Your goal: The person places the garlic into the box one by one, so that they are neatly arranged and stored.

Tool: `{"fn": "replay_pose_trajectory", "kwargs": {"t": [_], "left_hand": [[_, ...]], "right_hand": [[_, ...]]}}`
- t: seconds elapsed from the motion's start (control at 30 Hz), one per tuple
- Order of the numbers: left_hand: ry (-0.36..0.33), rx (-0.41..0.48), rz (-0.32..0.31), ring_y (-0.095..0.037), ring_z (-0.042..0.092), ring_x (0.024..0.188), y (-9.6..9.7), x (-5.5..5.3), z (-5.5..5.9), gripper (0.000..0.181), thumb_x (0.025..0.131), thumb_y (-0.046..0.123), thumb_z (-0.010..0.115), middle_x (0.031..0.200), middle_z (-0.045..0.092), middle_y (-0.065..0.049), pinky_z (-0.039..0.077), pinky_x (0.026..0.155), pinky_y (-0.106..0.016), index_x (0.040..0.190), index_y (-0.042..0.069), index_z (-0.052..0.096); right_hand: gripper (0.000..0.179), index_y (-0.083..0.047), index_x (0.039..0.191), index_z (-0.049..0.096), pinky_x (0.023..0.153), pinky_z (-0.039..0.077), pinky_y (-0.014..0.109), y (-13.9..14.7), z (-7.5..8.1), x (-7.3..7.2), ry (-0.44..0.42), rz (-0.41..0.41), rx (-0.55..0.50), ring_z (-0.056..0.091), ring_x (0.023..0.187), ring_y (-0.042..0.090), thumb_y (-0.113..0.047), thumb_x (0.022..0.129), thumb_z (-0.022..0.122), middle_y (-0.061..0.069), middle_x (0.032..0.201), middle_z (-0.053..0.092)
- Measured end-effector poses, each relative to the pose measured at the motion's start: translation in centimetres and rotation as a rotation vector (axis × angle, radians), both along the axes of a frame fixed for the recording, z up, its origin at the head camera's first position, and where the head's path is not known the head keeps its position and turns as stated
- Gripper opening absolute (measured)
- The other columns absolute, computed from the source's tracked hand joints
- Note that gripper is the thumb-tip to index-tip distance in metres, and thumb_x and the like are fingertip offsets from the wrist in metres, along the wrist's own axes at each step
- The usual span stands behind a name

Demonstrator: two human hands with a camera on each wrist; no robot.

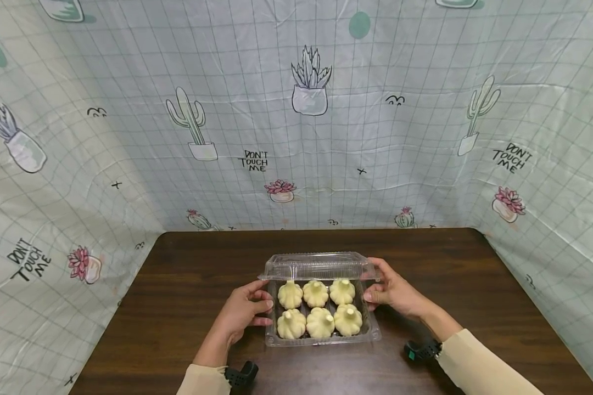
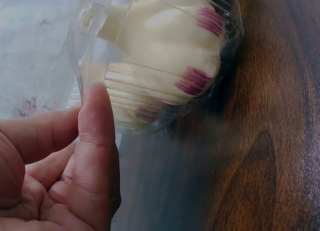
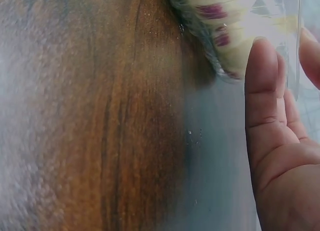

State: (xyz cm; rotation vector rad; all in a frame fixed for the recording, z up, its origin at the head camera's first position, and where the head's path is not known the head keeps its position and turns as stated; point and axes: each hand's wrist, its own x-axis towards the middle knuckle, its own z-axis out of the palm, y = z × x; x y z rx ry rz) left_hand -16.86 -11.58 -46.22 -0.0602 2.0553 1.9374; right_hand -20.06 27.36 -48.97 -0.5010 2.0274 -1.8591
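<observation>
A clear plastic clamshell container lies on the table, its hinged lid raised at the far side. Inside sit pale garlic bulbs in two rows of three, stems up. Purple streaks mark the lower part of a garlic bulb in the left wrist view. My left hand holds the container's left edge, thumb at the rim. At the right side my right hand has its thumb against the container wall and its index finger up at the lid's edge, which lies between them in the right wrist view.
The dark wooden table has rounded far corners. A patterned cloth with cactus drawings hangs behind it and along both sides. Each wrist wears a black band, close above the tabletop.
</observation>
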Motion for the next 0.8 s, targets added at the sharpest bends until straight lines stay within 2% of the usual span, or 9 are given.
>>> {"fn": "replay_pose_trajectory", "kwargs": {"t": [0.13, 0.23, 0.3, 0.43, 0.5, 0.57, 0.67, 0.73, 0.8], "left_hand": [[-0.004, 0.011, -0.015, -0.021, 0.066, 0.091, -0.20, -0.05, 0.00, 0.069, 0.101, -0.008, 0.062, 0.117, 0.063, -0.020, 0.067, 0.068, -0.035, 0.161, -0.010, 0.029], [-0.013, 0.035, -0.026, -0.020, 0.066, 0.092, -0.39, -0.07, -0.14, 0.070, 0.102, -0.007, 0.061, 0.119, 0.062, -0.020, 0.067, 0.070, -0.035, 0.162, -0.010, 0.026], [-0.019, 0.051, -0.029, -0.020, 0.066, 0.093, -0.52, -0.04, -0.27, 0.070, 0.102, -0.006, 0.060, 0.120, 0.060, -0.020, 0.067, 0.071, -0.034, 0.163, -0.007, 0.026], [-0.040, 0.084, -0.032, -0.019, 0.064, 0.094, -0.69, -0.08, -0.65, 0.063, 0.106, -0.001, 0.057, 0.117, 0.057, -0.014, 0.067, 0.073, -0.034, 0.164, 0.002, 0.033], [-0.048, 0.092, -0.031, -0.019, 0.062, 0.094, -0.76, -0.05, -0.81, 0.056, 0.110, 0.006, 0.053, 0.123, 0.056, -0.015, 0.067, 0.074, -0.034, 0.164, 0.006, 0.037], [-0.050, 0.090, -0.027, -0.018, 0.061, 0.091, -0.78, -0.06, -0.93, 0.051, 0.113, 0.015, 0.049, 0.125, 0.057, -0.015, 0.067, 0.074, -0.034, 0.163, 0.008, 0.040], [-0.051, 0.083, -0.015, -0.017, 0.064, 0.088, -0.74, -0.07, -0.95, 0.049, 0.115, 0.026, 0.044, 0.126, 0.058, -0.014, 0.066, 0.073, -0.033, 0.162, 0.010, 0.042], [-0.049, 0.081, -0.009, -0.017, 0.065, 0.086, -0.68, -0.15, -0.94, 0.050, 0.115, 0.029, 0.044, 0.121, 0.058, -0.012, 0.066, 0.071, -0.031, 0.162, 0.011, 0.043], [-0.047, 0.082, -0.007, -0.016, 0.065, 0.086, -0.64, -0.18, -0.91, 0.051, 0.115, 0.029, 0.047, 0.123, 0.058, -0.014, 0.065, 0.070, -0.030, 0.162, 0.010, 0.043]], "right_hand": [[0.070, -0.021, 0.154, 0.032, 0.071, 0.065, 0.034, 0.12, -0.10, -0.07, 0.009, 0.009, -0.014, 0.068, 0.083, 0.014, -0.003, 0.099, 0.071, 0.018, 0.130, 0.048], [0.065, -0.025, 0.149, 0.038, 0.070, 0.065, 0.034, 0.15, -0.21, -0.16, 0.013, 0.013, -0.022, 0.067, 0.080, 0.014, -0.003, 0.098, 0.072, 0.012, 0.125, 0.053], [0.063, -0.021, 0.148, 0.040, 0.069, 0.065, 0.034, 0.11, -0.28, -0.20, 0.019, 0.013, -0.024, 0.067, 0.079, 0.015, -0.002, 0.098, 0.072, 0.011, 0.121, 0.055], [0.061, -0.004, 0.147, 0.037, 0.068, 0.064, 0.033, 0.07, -0.35, -0.09, 0.053, -0.006, -0.002, 0.066, 0.084, 0.015, -0.001, 0.097, 0.072, 0.013, 0.118, 0.057], [0.057, 0.002, 0.145, 0.038, 0.066, 0.060, 0.030, 0.09, -0.39, 0.00, 0.068, -0.019, 0.010, 0.064, 0.083, 0.012, -0.001, 0.098, 0.071, 0.013, 0.120, 0.057], [0.052, 0.005, 0.142, 0.040, 0.066, 0.058, 0.028, 0.10, -0.42, 0.07, 0.074, -0.028, 0.018, 0.063, 0.084, 0.011, -0.001, 0.100, 0.069, 0.011, 0.121, 0.057], [0.044, 0.007, 0.138, 0.043, 0.066, 0.058, 0.027, 0.06, -0.43, 0.13, 0.038, -0.030, -0.009, 0.063, 0.080, 0.010, 0.000, 0.101, 0.066, 0.008, 0.122, 0.058], [0.039, 0.007, 0.136, 0.046, 0.069, 0.062, 0.029, 0.01, -0.38, 0.18, 0.005, -0.023, -0.044, 0.064, 0.082, 0.011, 0.001, 0.101, 0.063, 0.006, 0.121, 0.059], [0.035, 0.006, 0.135, 0.048, 0.071, 0.063, 0.031, -0.01, -0.35, 0.20, -0.023, -0.013, -0.079, 0.064, 0.082, 0.013, 0.001, 0.102, 0.058, 0.006, 0.120, 0.060]]}}
